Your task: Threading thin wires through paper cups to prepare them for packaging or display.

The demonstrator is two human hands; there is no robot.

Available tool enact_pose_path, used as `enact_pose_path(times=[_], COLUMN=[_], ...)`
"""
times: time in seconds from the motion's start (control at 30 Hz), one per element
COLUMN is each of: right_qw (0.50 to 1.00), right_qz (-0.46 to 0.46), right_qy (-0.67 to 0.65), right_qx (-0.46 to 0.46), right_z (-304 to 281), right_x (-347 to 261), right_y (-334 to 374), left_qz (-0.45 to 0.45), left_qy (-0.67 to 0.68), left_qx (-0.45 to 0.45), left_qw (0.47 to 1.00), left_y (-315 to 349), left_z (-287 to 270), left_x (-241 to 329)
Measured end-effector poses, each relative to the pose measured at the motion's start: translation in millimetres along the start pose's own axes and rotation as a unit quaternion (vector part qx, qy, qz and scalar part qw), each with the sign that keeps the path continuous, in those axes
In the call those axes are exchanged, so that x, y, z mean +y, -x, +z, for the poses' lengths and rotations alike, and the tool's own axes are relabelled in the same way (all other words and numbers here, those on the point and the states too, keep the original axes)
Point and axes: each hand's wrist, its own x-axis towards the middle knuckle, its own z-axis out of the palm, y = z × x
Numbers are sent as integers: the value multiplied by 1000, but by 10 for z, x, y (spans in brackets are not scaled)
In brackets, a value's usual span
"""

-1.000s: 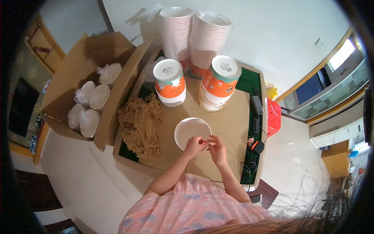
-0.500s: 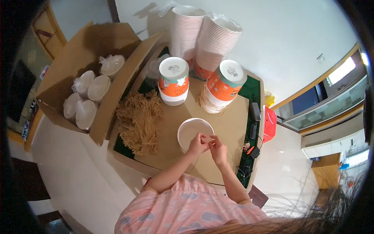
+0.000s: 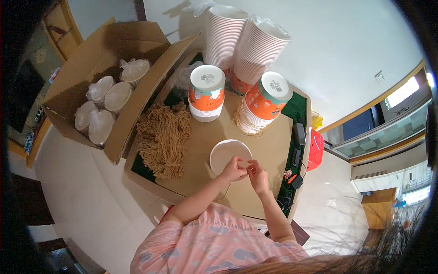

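Note:
A white paper bucket (image 3: 224,152) stands with its open mouth up on the cardboard sheet in front of me. Over its near right rim, my left hand (image 3: 236,169) and my right hand (image 3: 258,177) are close together, fingertips pinched. A thin tan string (image 3: 226,194) trails below my left hand onto the cardboard. What the right fingertips pinch is too small to make out. Left of the bucket lies a heap of tan strings (image 3: 166,140). Behind it stand two upside-down stacks of orange paper buckets, a left stack (image 3: 207,98) and a right stack (image 3: 264,102), the right one with string loops around its base.
Tall stacks of white-rimmed buckets (image 3: 226,36) in plastic rise by the wall. An open carton (image 3: 150,91) on the left holds several bagged buckets. Black adapters and cables (image 3: 298,134) lie along the table's right edge, beside a red plastic item (image 3: 315,148).
The view has shifted slightly. Both hands keep their pinch at the bucket's rim, with only small finger movement.

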Motion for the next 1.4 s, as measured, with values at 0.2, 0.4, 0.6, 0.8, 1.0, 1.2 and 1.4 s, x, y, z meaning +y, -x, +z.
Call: enact_pose_path(times=[0.2, 0.4, 0.6, 0.8, 1.0, 1.2, 1.4], right_qw=[999, 999, 999, 996, 999, 997, 991], right_qz=[-34, -42, -46, -84, -46, -61, -8], right_qy=[17, 10, 2, 11, 10, -43, -124], right_qx=[-10, -8, 7, 4, -16, -21, -45], right_z=[-15, -47, -44, -122, -177, -142, -113], right_x=[58, 114, 151, 252, 100, 235, 243], right_y=[-12, -16, -53, -104, -57, -19, -45], left_qz=[5, -128, -100, -223, -271, -322, -326], left_qy=[-23, 208, 203, 442, 380, 353, 398], left_qx=[22, -8, -34, -163, -272, -184, -152], left_qw=[999, 970, 974, 854, 841, 859, 844], left_y=[-21, -79, -39, -180, -351, -228, -221], left_z=[85, 4, 22, -48, -5, 38, 6], left_x=[-5, 42, 163, -3, -145, 93, -73])
